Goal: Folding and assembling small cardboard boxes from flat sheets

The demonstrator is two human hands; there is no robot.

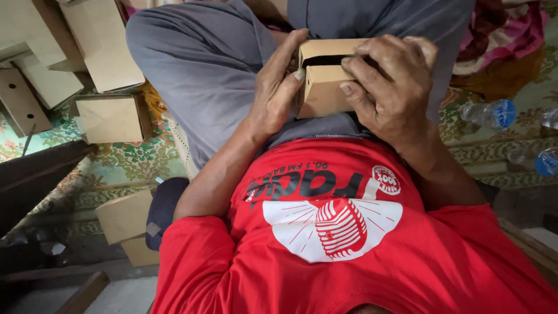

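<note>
A small brown cardboard box (321, 87) rests on my lap, against my grey trousers (203, 64). My left hand (273, 93) presses its left side, thumb lying up along the box's edge. My right hand (389, 87) wraps over the box's right side and top, fingers curled across the front. The box's top flap stands partly open, showing a dark gap. Below my hands, my red shirt (349, 256) fills the lower frame.
Several flat and folded cardboard boxes (110, 119) lie on a patterned green mat (128, 163) at the left, with more boxes (125, 218) nearer me. Plastic water bottles (491, 113) lie at the right. A dark wooden plank (35, 174) crosses the left edge.
</note>
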